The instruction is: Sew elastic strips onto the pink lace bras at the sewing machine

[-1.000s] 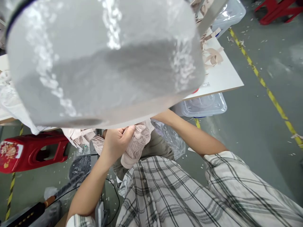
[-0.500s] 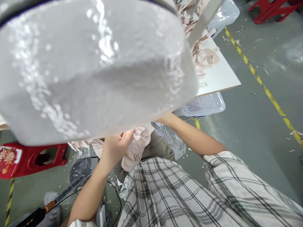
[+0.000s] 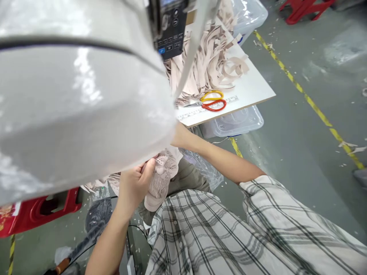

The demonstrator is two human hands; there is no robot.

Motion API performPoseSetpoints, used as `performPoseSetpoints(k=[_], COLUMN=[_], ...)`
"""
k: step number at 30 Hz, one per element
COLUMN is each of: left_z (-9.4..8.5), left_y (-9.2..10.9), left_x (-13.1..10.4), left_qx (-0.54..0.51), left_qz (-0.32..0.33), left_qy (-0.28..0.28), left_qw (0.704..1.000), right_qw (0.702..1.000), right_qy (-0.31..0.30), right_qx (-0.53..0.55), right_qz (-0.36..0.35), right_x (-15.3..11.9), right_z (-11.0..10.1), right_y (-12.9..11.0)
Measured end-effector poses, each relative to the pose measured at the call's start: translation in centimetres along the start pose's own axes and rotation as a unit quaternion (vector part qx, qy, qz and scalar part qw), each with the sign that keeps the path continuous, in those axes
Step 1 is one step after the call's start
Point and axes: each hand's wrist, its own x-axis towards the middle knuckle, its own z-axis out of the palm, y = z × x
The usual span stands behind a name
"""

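Observation:
A glossy white machine head (image 3: 86,126), like a sewing machine seen from very near, covers the upper left of the view. Below its lower edge, my left hand (image 3: 136,187) is closed, thumb pressed on a pale pink lace garment piece (image 3: 160,183) that hangs down over my lap. A dotted trim shows beside the thumb. My right forearm (image 3: 212,154) reaches in from the right; its hand goes behind the machine head, so the fingers are hidden. More lace fabric (image 3: 114,181) shows left of my left hand.
On the white tabletop (image 3: 255,91) lie scissors (image 3: 213,101) with yellow and red handles, beside many beige fabric strips (image 3: 206,61). A dark control panel (image 3: 172,30) stands behind the machine. Clear plastic bins (image 3: 241,122) sit below and behind the table. A red stool (image 3: 54,210) is at left.
The view has shifted, so the machine head sits further left and lower, uncovering the control panel, scissors and more strips. My left hand keeps its grip on the lace piece.

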Motion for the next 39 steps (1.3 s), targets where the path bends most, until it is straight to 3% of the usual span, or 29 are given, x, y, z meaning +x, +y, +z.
performPoseSetpoints(k=[7,23,39], left_z=[0.1,0.8,1.8], left_y=[-0.4,-2.3,-6.0], left_x=[-1.0,-1.2,-1.3], left_qx=[0.082,0.075,-0.08], left_qz=[0.04,0.06,0.047], left_qy=[0.031,0.119,0.172], left_qw=[0.995,0.988,0.981], right_qw=[0.999,0.998,0.997], right_qy=[0.034,0.049,0.067], right_qx=[0.002,0.0,-0.007], right_qz=[-0.04,-0.034,-0.029], right_x=[-0.1,-0.2,0.0], right_z=[0.0,0.5,1.2], right_y=[0.6,0.6,0.2])
